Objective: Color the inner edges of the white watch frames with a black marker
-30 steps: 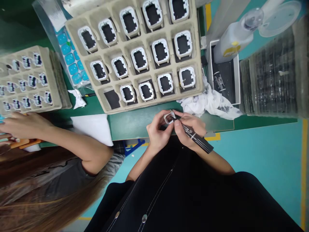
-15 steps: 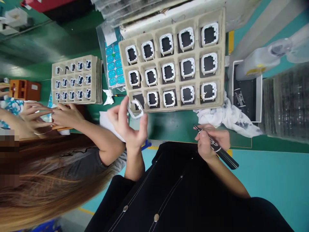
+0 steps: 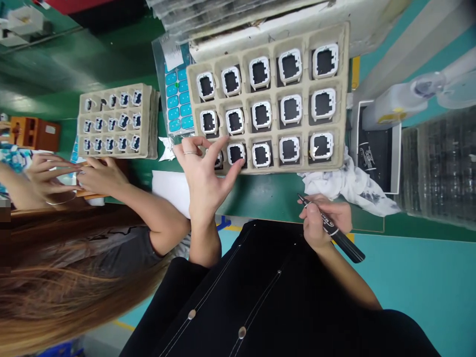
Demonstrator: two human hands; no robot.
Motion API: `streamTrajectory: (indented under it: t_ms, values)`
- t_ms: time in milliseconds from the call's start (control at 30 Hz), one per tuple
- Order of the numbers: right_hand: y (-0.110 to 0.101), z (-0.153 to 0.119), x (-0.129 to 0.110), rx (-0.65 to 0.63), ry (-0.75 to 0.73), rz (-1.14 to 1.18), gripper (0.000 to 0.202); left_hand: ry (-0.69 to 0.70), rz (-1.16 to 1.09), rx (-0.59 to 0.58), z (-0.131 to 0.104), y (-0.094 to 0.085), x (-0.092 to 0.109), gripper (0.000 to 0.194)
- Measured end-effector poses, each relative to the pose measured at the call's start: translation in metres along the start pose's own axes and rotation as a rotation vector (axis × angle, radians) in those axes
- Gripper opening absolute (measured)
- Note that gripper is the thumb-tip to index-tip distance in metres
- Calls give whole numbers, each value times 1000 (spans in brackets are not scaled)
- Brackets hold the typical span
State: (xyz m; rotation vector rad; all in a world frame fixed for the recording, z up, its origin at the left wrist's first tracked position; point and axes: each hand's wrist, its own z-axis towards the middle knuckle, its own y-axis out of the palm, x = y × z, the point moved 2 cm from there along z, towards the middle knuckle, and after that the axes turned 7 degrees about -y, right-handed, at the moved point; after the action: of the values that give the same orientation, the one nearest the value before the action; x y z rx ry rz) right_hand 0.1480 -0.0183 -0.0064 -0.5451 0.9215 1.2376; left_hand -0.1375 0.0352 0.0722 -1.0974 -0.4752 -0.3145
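- Marker (image 3: 344, 243), black and with its tip bare, is gripped in my right hand (image 3: 322, 220) near the green table's (image 3: 267, 196) edge.
- My left hand (image 3: 204, 178) is open, thumb and index finger spread, gripping nothing.
- Beside its fingers, one rounded-square white frame (image 3: 222, 158) sits partly hidden in the pulp tray's (image 3: 275, 170) near left compartment.
- Stained white cloth (image 3: 334, 183) lies at the tray's near right corner.

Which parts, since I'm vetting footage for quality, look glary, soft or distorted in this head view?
Head view: pale sheen on the dark green tabletop; white sheet nearly washed out; translucent white plastic bottle and stacked clear plastic trays at the right look stretched and soft; small pixelated patch at the left edge.
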Motion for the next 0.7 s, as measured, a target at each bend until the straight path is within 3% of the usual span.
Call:
streamTrajectory:
  t_ms: [267, 333, 433, 500, 600, 700]
  values:
    - [-1, 0, -1, -28, 12, 31, 18, 111, -2, -67, 11, -5, 4, 43]
    - [-3, -1, 0, -39, 9, 24, 20, 162, -65, -63, 6, -2, 7, 31]
    - [-4, -3, 3, -53, 1, 22, 21, 196, -275, 42, -12, 1, 19, 21]
    - [-4, -3, 4, -52, -12, 22, 21, 195, -476, 142, -28, -1, 31, 30]
    - [-2, -2, 3, -34, -22, 1, 19, 36, -788, 104, -53, 1, 52, 36]
    - [0, -1, 1, -26, -12, -20, 19, -298, -1006, -124, -74, 19, 67, 31]
